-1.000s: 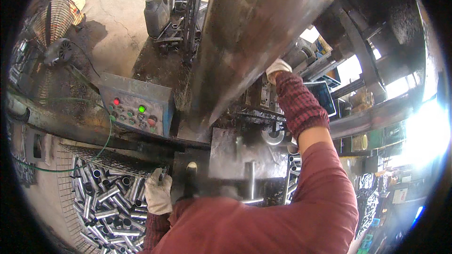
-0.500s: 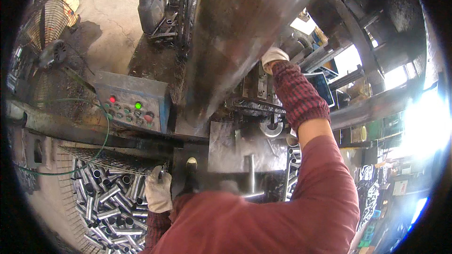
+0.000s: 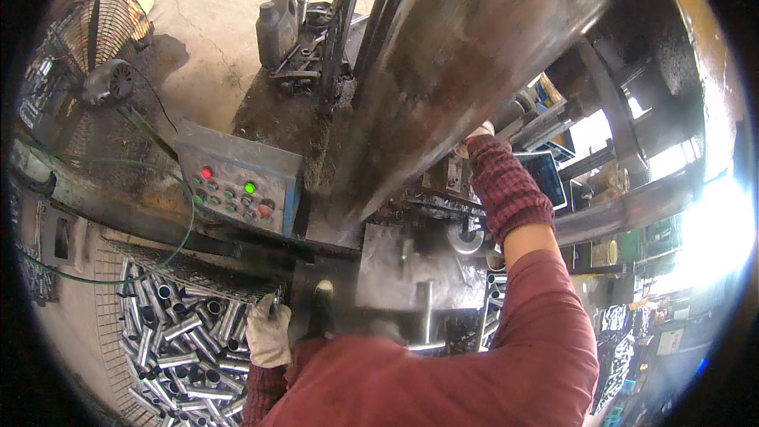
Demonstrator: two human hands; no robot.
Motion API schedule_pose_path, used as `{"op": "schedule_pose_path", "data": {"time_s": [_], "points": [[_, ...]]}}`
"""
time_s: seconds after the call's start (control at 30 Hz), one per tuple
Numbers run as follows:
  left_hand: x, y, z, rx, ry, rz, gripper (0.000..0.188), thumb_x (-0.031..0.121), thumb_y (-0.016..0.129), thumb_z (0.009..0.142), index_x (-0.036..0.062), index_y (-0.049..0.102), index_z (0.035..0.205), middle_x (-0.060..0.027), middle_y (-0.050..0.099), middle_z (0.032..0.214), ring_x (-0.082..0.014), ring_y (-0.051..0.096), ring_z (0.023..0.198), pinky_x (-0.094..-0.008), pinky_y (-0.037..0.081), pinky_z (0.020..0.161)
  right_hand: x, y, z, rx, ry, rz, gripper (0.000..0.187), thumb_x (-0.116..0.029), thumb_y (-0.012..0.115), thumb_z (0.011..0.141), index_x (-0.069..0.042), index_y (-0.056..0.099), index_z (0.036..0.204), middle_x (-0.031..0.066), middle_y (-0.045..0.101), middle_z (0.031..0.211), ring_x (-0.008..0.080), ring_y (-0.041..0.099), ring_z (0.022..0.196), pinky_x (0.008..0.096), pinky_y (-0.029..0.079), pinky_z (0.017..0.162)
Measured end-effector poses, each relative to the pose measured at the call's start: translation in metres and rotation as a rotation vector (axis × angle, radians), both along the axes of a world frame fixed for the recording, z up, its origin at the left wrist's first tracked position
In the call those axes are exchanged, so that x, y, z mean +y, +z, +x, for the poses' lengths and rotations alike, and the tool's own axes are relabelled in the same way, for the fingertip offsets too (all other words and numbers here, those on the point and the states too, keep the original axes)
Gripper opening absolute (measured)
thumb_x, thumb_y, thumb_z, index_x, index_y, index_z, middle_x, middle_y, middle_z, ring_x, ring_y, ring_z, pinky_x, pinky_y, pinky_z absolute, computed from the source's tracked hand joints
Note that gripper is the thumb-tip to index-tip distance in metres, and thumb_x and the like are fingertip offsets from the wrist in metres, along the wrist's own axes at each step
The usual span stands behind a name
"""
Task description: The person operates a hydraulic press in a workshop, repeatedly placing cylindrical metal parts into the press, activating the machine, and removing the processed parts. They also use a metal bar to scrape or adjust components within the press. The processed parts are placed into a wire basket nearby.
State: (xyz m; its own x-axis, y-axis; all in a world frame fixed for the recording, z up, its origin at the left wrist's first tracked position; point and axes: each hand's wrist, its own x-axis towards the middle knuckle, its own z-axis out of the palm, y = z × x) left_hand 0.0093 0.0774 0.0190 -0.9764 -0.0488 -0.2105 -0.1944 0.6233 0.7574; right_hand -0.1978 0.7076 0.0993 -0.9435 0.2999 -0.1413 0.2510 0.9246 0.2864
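Observation:
My left hand, in a whitish glove, is at the near edge of a wire basket heaped with short shiny metal tubes. Its fingers are curled around something small and dark that I cannot make out. My right arm reaches forward to the machine, and the gloved right hand is mostly hidden behind a big worn metal cylinder. Its fingers do not show. Below that hand lies a dark machine block, and nearer to me a metal plate carries a T-shaped metal bar and a ring-shaped part.
A control box with red and green lights stands at left, beside a caged fan. Behind it are a dark jug and tools. A tablet-like screen sits right of my forearm. More tubes lie right of the plate.
The view has shifted, so the scene sits lower and further right. My right hand is now more hidden behind the cylinder. My left hand stays by the basket.

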Motion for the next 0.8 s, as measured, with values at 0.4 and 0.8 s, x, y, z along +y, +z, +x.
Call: {"op": "schedule_pose_path", "data": {"time_s": [0.4,0.8], "points": [[-0.008,-0.021,-0.005,0.055,0.001,0.017,0.042,0.026,0.078,0.094,0.0009,0.077,0.127,-0.0269,0.079,0.113,-0.0426,0.076,0.106,-0.0491,0.060,0.092,0.033,-0.030,0.001,0.115,0.081,-0.072,0.029,-0.026,0.077,0.092,-0.009,0.086,0.114,0.0233,0.079,0.122,0.0395,0.076,0.119,0.0520,0.063,0.096],[0.006,-0.003,-0.014,-0.003,-0.053,0.028,0.043,0.025,0.081,0.091,0.0006,0.079,0.126,-0.0262,0.080,0.112,-0.0413,0.078,0.104,-0.0483,0.061,0.092,-0.014,0.010,-0.004,-0.139,-0.103,0.115,0.031,-0.032,0.073,0.092,-0.013,0.087,0.112,0.0112,0.083,0.120,0.0332,0.079,0.115,0.0499,0.065,0.093]]}}
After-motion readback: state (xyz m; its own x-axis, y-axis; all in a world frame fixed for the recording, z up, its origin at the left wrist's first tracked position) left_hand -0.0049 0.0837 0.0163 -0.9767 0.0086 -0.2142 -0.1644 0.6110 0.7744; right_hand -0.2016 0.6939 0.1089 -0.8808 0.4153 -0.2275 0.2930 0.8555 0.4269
